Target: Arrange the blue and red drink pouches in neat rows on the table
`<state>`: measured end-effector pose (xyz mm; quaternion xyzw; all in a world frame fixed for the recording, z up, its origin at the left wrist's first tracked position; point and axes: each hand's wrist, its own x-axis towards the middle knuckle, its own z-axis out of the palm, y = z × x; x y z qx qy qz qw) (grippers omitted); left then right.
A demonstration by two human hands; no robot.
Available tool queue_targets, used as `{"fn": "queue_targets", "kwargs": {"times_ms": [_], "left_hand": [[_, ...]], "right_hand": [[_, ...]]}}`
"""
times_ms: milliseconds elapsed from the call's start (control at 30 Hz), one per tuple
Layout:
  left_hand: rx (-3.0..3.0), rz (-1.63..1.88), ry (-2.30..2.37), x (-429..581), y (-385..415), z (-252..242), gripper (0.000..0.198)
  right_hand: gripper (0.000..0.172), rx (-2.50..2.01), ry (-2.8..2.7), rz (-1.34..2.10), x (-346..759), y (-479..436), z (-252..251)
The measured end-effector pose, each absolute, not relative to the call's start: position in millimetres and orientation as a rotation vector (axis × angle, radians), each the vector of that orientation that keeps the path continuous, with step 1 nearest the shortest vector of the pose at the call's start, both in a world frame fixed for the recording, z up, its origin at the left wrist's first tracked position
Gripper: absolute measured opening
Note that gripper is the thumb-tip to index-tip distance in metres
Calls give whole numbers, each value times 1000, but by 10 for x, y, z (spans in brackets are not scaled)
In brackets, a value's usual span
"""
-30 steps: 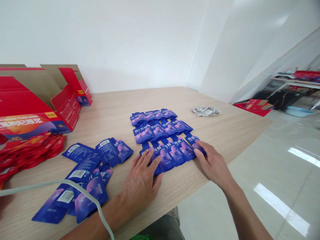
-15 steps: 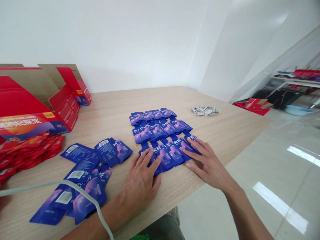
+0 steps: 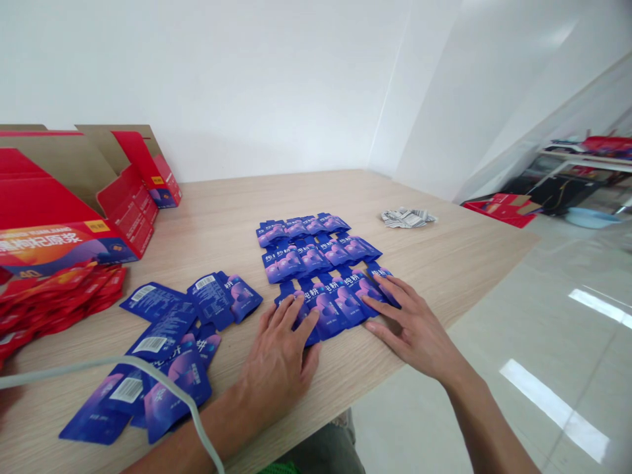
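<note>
Blue and purple pouches lie overlapped in three rows on the wooden table: a back row (image 3: 301, 227), a middle row (image 3: 311, 255) and a front row (image 3: 328, 309). My left hand (image 3: 281, 352) rests with its fingers spread over the left end of the front row. At the right end of that row, my right hand (image 3: 409, 322) lies open, fingers stretched across the last pouch. Part of each end pouch is hidden under the fingers. Left of my left hand is a loose heap of blue pouches (image 3: 165, 336), some showing barcodes.
Red pouches (image 3: 59, 296) are stacked in front of an open red carton (image 3: 49, 204) on the left. A pale cable (image 3: 148, 370) crosses the near left. Crumpled printed strips (image 3: 407, 218) lie toward the table's right edge. A red box (image 3: 503, 207) stands on the floor beyond.
</note>
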<state>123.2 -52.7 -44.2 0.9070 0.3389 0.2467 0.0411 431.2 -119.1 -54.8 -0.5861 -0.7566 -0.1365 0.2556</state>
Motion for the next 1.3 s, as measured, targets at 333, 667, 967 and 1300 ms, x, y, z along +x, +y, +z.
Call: {"fn": "queue_targets", "kwargs": {"times_ms": [333, 667, 967, 1300], "left_hand": [[2800, 758, 1037, 1228, -531, -435, 50], [2799, 741, 1022, 1220, -528, -454, 50], [2805, 740, 1031, 1232, -534, -427, 50], [2809, 737, 1034, 1228, -528, -443, 50]], "right_hand": [[56, -1698, -2084, -371, 4312, -1191, -494], [45, -1723, -2116, -326, 4207, -1189, -505], [43, -1787, -2067, -372, 4101, -1200, -478], [56, -1866, -1721, -500, 4395, -1266, -515]]}}
